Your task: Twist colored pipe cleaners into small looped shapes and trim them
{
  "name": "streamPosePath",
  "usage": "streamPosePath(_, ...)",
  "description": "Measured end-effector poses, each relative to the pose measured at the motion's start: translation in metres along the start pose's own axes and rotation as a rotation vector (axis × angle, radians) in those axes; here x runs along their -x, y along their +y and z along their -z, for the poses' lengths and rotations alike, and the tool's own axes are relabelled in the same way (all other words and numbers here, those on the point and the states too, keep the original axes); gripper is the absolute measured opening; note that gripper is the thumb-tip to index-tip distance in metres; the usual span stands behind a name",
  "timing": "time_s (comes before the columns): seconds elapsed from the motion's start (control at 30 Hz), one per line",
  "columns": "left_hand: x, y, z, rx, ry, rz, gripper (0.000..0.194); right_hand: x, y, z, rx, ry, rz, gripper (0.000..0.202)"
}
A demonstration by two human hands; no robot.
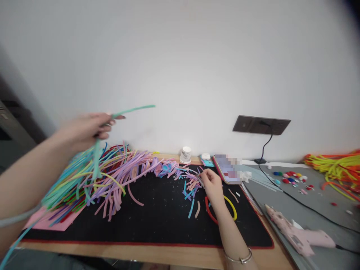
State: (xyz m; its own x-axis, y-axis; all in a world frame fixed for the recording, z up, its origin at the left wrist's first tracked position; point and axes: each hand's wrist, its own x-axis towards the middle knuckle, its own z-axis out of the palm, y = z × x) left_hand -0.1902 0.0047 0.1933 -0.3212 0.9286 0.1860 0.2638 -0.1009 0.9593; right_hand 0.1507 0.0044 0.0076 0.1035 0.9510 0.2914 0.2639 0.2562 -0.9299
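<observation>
- My left hand (104,126) pinches a mint-green fuzzy stem (136,109), tip pointing right.
- My right hand (210,183) curls lower, by short pastel fuzzy pieces (193,184); grip unclear.

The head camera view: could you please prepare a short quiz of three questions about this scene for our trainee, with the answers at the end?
1. Which hand holds up the pale green strip that points right in front of the wall?
2. Look at the pink glue gun. True or false: it lies on the black mat.
3. What lies on the black mat beside the fingertips of the right hand?

Key:
1. The left hand.
2. False; it lies on the gray surface to the right of the mat.
3. A cluster of short strips, among them pink and blue ones.
</observation>
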Motion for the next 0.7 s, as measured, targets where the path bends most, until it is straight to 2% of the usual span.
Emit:
streamPosePath(0.07, 0.011, -0.014, -0.027, 0.232, -0.261, 0.164, 0.026, 0.000, 0.002, -0.005, -0.018, -0.252, -0.033, 0.023)
streamPosePath(0.13, 0.026, -0.034, -0.059, 0.364, -0.445, 0.285, 0.019, 0.003, 0.002, -0.012, -0.045, -0.453, -0.056, 0.024)
streamPosePath(0.2, 0.043, -0.055, -0.093, 0.402, -0.618, 0.397, 0.018, 0.006, 0.002, -0.017, -0.120, -0.558, -0.074, 0.026)
streamPosePath(0.27, 0.060, -0.076, -0.126, 0.415, -0.781, 0.496, 0.020, 0.008, 0.003, -0.021, -0.211, -0.601, -0.092, 0.031)
streamPosePath(0.37, 0.080, -0.103, -0.163, 0.413, -0.958, 0.592, 0.027, 0.008, 0.009, -0.022, -0.250, -0.566, -0.128, 0.041)
streamPosePath(0.43, 0.086, -0.116, -0.176, 0.483, -0.967, 0.577, 0.032, 0.005, 0.014, -0.021, -0.189, -0.473, -0.137, 0.043)
streamPosePath(0.53, 0.088, -0.128, -0.184, 0.527, -0.986, 0.575, 0.036, 0.001, 0.017, -0.020, -0.094, -0.345, -0.106, 0.038)
streamPosePath(0.7, 0.087, -0.135, -0.185, 0.496, -1.083, 0.548, 0.039, -0.001, 0.015, -0.018, -0.165, -0.261, -0.104, 0.027)
